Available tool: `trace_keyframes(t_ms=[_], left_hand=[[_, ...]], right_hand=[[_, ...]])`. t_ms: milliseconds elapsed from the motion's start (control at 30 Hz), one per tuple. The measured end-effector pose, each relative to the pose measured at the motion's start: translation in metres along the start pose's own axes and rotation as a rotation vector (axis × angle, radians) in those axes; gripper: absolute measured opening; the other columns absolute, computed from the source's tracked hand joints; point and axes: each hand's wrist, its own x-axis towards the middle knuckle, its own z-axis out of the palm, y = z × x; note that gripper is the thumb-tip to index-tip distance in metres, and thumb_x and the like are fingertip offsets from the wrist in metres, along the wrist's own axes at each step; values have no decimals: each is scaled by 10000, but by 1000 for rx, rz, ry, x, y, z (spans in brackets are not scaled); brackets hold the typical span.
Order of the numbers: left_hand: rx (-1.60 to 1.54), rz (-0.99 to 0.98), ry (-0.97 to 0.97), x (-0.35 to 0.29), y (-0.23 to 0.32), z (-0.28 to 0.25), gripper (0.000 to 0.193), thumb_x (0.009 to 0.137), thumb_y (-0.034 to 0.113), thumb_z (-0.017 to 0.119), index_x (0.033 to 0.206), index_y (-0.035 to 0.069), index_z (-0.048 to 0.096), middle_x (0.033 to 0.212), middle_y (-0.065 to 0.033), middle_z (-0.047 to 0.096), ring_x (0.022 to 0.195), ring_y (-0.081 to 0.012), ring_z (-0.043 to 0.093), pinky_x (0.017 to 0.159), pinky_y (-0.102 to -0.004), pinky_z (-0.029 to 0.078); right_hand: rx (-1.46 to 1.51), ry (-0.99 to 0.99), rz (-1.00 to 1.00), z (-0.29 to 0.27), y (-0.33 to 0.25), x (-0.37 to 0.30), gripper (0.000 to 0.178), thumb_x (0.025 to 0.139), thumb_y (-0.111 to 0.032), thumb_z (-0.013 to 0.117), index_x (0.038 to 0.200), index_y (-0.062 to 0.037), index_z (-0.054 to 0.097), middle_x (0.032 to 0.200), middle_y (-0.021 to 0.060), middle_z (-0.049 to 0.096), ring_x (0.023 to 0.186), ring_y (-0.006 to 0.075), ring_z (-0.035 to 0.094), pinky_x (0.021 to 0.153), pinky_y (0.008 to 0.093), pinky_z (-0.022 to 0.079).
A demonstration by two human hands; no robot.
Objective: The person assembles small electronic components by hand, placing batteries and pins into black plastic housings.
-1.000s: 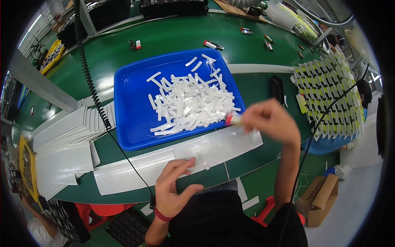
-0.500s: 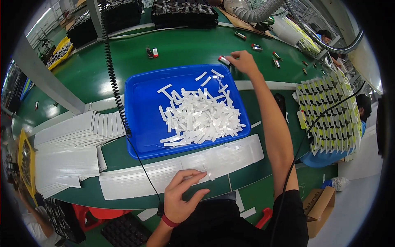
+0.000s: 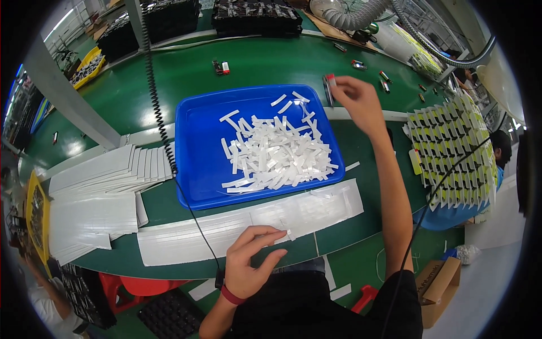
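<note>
My right hand (image 3: pixel 361 104) is raised beyond the far right corner of the blue tray (image 3: pixel 195 169), its fingers closed on a small battery-like part (image 3: pixel 329 90) with a red end and a dark, narrow body. The tray holds a heap of short white strips (image 3: pixel 276 152). My left hand (image 3: pixel 248 265) hovers at the near edge of a long white sheet (image 3: pixel 186 240), thumb and fingers apart. A small white strip (image 3: pixel 289 234) is at its index fingertip; whether it sticks to the finger is hard to tell.
Stacked white sheets (image 3: pixel 93 217) lie at the left. Similar red-ended parts (image 3: pixel 221 68) are scattered across the green bench. A coiled black cord (image 3: pixel 151 85) hangs over the tray's left side. At the right stands a stack of white and yellow-green pieces (image 3: pixel 449 155).
My right hand has lifted the red-ended part off the green bench and drawn it to the right and nearer. My left hand has hardly moved.
</note>
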Motion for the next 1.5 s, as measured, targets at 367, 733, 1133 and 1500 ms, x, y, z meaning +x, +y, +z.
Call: trace_keyframes(t_ms=[367,733,1133,1500], left_hand=[[-848,-253,-210,-5,-14,-8,420,963,64,558,1339,-104,477,1226,-204,622,1111,-223,620,917,-310,513],[-924,-409,-298,-3,-8,-22,466,881,-62,602,1332,-93,489,1176,-174,633,1061,-206,630,870,-291,530],[-473,-134,-187,-2,-10,-9,359,852,-69,634,1210,-72,604,1161,-180,628,1102,-223,587,975,-330,460],[-546,-353,-164,-4,6,-9,474,895,-68,598,1354,-65,480,1203,-159,611,1057,-193,627,901,-297,524]], right_hand=[[-393,-197,-767,50,-134,-187,264,692,-120,755,953,-146,723,999,1,677,882,200,614,686,313,493],[-510,-251,-788,46,-119,-209,240,760,-140,683,997,-123,710,1043,-6,602,918,171,587,757,325,483],[213,-359,160,60,-118,-216,481,793,-66,763,1248,-48,608,1107,119,638,888,210,630,714,280,508],[-362,18,-615,72,-104,-218,309,658,-5,740,966,-32,723,1000,106,674,788,211,624,639,294,539]])
